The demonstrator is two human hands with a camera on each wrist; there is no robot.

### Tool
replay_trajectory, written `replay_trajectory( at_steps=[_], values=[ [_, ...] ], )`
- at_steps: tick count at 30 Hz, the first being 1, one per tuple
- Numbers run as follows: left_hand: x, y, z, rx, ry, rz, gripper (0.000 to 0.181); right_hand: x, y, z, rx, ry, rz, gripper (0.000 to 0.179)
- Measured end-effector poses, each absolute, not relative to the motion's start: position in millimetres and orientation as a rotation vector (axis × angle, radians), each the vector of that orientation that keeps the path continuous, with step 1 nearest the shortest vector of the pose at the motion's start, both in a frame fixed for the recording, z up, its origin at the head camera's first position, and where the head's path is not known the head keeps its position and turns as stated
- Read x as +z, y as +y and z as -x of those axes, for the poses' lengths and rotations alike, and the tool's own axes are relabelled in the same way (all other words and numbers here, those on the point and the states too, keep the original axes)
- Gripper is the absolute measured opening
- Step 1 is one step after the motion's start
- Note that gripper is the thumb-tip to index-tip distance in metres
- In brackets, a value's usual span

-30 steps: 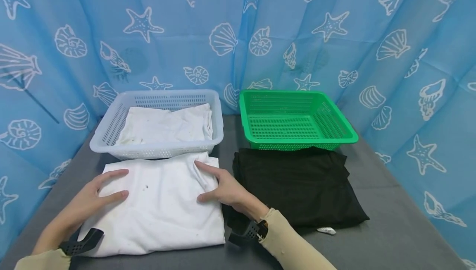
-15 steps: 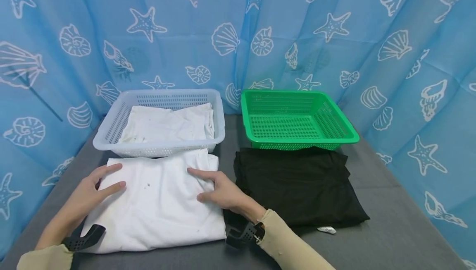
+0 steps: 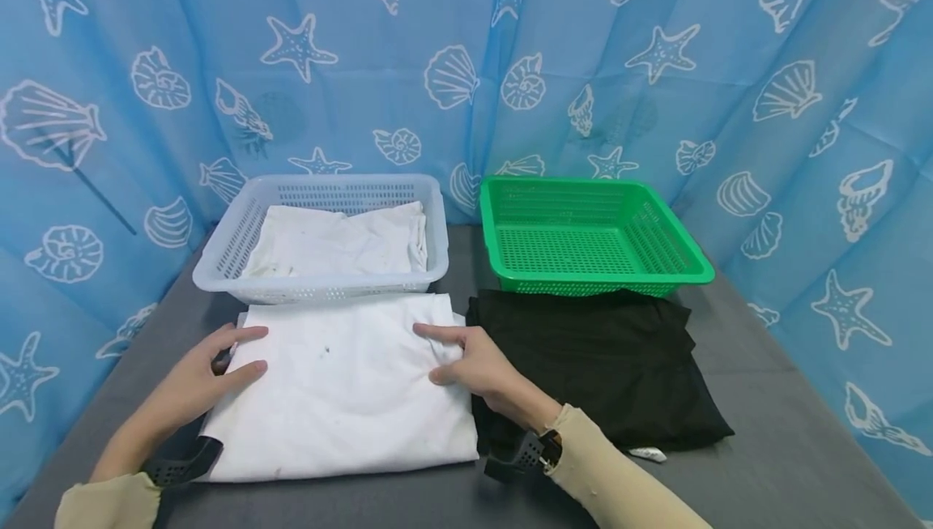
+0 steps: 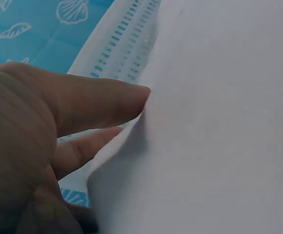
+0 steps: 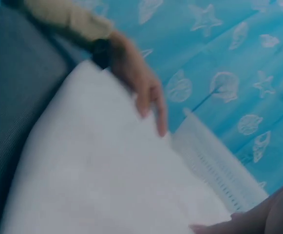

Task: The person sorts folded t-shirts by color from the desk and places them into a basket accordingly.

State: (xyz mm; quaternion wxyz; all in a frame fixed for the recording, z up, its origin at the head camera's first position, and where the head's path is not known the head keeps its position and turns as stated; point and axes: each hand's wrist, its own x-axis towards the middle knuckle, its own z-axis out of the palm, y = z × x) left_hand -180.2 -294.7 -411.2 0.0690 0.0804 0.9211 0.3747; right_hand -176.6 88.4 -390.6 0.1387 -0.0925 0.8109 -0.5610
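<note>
A folded white cloth (image 3: 350, 399) lies flat in front of the pale basket, with a small dark mark on it. My left hand (image 3: 193, 383) grips its left side. In the left wrist view one digit (image 4: 102, 102) lies over the cloth's edge while another finger (image 4: 83, 151) goes behind it. On the right side my right hand (image 3: 484, 363) holds the cloth, thumb and index finger on top; its other fingers are hidden. The right wrist view is blurred, showing the white cloth (image 5: 102, 161) stretched between both hands.
Behind the cloth stands a pale blue-white basket (image 3: 328, 282) holding folded white cloth (image 3: 335, 241). A green basket (image 3: 601, 277) is to its right. Folded black cloth (image 3: 583, 367) lies before the green basket, with a white tag (image 3: 647, 454). A shell-patterned curtain (image 3: 466, 43) hangs behind.
The white cloth and both hands have shifted right and slightly toward the baskets, and its top looks smoother. The view itself has also turned a little. The baskets and black cloth stay put.
</note>
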Motion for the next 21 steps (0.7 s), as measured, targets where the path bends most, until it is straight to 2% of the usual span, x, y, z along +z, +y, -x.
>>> replay_trajectory(
  at_steps=[6,15,21],
  values=[
    [-408,-290,178,1.081,2.78,-0.222,0.073,-399,90,176,-1.568,2.394,0.325,0.059],
    [-413,-284,180,1.103,2.774,-0.197,0.075,-406,89,170,-1.688,2.397,0.533,0.063],
    [-402,-280,175,1.153,2.886,-0.144,0.063,-407,87,172,-1.75,2.383,0.588,0.06]
  ],
)
